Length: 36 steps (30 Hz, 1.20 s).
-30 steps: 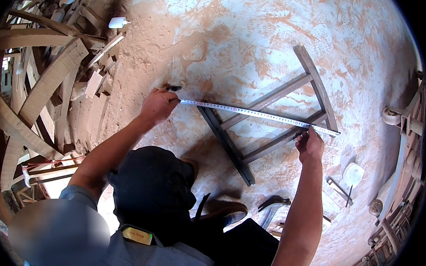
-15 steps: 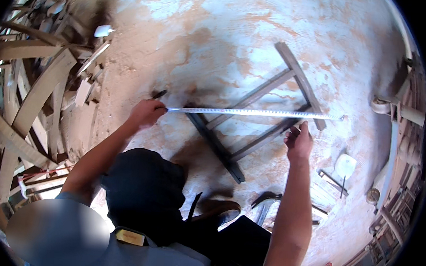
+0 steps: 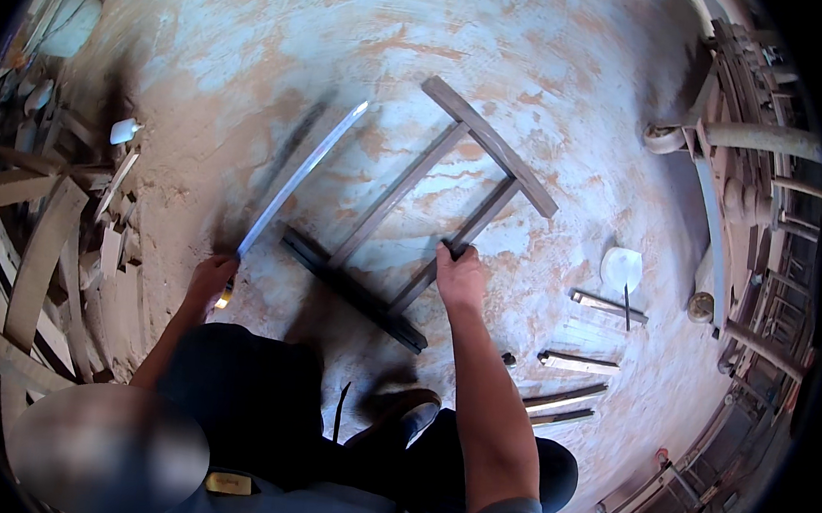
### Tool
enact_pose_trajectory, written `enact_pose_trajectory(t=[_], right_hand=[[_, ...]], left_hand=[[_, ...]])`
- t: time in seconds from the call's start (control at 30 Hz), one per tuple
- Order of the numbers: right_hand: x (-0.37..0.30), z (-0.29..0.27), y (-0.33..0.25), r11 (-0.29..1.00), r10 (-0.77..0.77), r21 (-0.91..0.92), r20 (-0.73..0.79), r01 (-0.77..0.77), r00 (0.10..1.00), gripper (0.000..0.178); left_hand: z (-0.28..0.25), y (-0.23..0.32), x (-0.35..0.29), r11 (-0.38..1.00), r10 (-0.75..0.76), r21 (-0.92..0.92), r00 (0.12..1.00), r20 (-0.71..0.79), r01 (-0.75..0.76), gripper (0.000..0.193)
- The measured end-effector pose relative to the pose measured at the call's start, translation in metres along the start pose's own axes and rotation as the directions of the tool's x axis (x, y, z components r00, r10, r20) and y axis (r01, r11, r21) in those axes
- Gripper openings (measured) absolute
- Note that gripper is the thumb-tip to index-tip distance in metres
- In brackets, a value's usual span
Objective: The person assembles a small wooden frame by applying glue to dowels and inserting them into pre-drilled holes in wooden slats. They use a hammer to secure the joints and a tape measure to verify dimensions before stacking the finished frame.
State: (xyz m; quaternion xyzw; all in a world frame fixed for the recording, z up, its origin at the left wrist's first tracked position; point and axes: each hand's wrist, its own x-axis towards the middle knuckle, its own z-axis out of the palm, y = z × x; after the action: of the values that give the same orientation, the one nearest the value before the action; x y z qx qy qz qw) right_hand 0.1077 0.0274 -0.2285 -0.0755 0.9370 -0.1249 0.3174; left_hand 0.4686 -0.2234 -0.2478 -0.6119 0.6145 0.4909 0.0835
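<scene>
Here the right hand (image 3: 461,277), the nearer one, is wrapping its fingers round the near rail (image 3: 485,215) of the wooden frame (image 3: 398,196) ahead, both rails running forward-right, while the left hand (image 3: 207,280) is clasping the tape measure (image 3: 302,175) leftward.

White bottle (image 3: 122,132) near heaped curved timber (image 3: 41,264), white rounded object (image 3: 620,268), short strips (image 3: 579,365) on stained floor (image 3: 566,86)

Floor (image 3: 575,87) pale bluish-white, streaked and patched with brown; browner toward the left, where curved timber offcuts (image 3: 44,259) lie heaped near a small white bottle (image 3: 123,132). Right side: loose row of narrow wood strips (image 3: 580,364), a whitish rounded piece (image 3: 622,269) just beyond. Wooden frame (image 3: 500,148) mid-floor, full contact unclear.
</scene>
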Motion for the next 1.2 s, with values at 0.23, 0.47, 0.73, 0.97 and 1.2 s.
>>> enact_pose_trajectory(t=[0.23,0.47,0.73,0.97,1.2], right_hand=[[0.014,-0.003,0.007,0.999,0.009,-0.034,0.019,-0.008,1.000,0.059],[0.024,0.001,0.011,0.991,0.019,-0.132,0.065,-0.010,0.998,0.061],[0.022,-0.007,0.009,0.984,-0.035,-0.168,0.141,0.059,0.989,0.065],[0.024,-0.004,0.011,0.965,-0.024,-0.258,0.128,0.057,0.991,0.066],[0.011,-0.017,0.001,0.992,0.044,-0.120,0.142,-0.027,0.989,0.065]], left_hand=[[0.000,-0.005,0.003,0.998,-0.064,-0.020,0.997,-0.034,0.063,0.031],[0.004,0.017,-0.003,0.995,-0.065,-0.083,0.997,-0.032,0.062,0.029],[0.008,0.001,0.014,0.991,0.073,0.119,0.987,-0.143,-0.056,0.031],[0.014,0.000,0.018,0.871,0.287,0.450,0.947,-0.146,-0.194,0.028],[0.013,0.015,0.003,0.780,0.384,0.602,0.890,-0.247,-0.169,0.047]])
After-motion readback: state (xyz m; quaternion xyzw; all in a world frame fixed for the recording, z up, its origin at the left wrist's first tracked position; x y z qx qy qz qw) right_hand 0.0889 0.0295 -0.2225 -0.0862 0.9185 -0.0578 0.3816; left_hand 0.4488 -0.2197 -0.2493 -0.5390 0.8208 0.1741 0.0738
